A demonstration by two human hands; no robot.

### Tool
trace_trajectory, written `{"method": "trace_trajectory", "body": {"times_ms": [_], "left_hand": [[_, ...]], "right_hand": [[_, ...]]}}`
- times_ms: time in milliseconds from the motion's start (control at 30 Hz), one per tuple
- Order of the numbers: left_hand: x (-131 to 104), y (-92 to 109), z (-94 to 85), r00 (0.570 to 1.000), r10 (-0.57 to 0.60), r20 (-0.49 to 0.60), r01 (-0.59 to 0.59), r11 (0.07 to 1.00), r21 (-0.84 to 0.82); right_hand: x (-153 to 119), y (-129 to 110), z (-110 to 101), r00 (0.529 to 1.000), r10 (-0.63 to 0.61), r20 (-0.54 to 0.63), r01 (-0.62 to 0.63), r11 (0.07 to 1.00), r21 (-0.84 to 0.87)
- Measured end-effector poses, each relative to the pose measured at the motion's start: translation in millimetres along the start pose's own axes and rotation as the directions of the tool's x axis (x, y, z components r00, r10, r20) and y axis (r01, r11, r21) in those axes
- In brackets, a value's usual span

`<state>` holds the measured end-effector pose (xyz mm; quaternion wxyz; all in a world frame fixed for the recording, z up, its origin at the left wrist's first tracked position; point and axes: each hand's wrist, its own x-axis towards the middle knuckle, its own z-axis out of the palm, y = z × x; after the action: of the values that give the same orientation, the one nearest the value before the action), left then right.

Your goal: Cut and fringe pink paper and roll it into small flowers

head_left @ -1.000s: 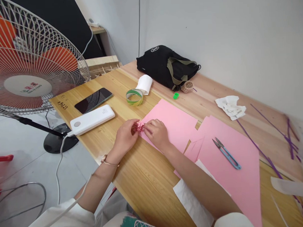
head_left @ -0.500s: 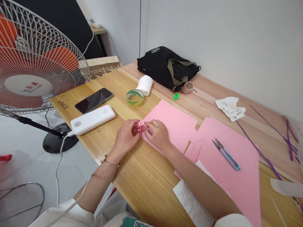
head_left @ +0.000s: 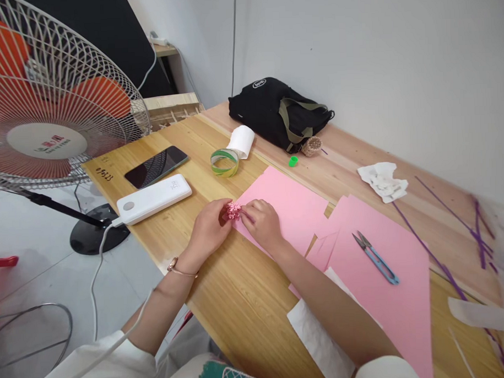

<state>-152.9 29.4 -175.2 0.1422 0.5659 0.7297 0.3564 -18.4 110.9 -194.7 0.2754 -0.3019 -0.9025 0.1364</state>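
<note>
A small pink paper flower, with many narrow petals, is between my two hands above the near edge of the pink paper. My left hand closes round its left side, thumb and fingers gripping it. My right hand is bent in a pinch at the flower's right side, its fingertips touching the petals. Under and beyond my hands lies a sheet of pink paper. To the right, blue thread snips rest on another pink sheet.
Left of my hands are a white power bank with a cable and a phone. Ahead sit a tape roll, a green cap and a black bag. Purple strips and crumpled tissue lie right. A fan stands left.
My right fingers have shifted slightly at the flower, and the purplish bit seen beneath them before no longer shows. My left hand keeps its hold.
</note>
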Motion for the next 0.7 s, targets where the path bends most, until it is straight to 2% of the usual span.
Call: {"method": "trace_trajectory", "body": {"times_ms": [700], "left_hand": [[0.0,-1.7,1.2,1.000,-0.014,-0.004,0.014,1.000,-0.025]], "right_hand": [[1.3,-0.4,-0.2,1.000,0.003,0.026,-0.005,0.999,0.051]]}}
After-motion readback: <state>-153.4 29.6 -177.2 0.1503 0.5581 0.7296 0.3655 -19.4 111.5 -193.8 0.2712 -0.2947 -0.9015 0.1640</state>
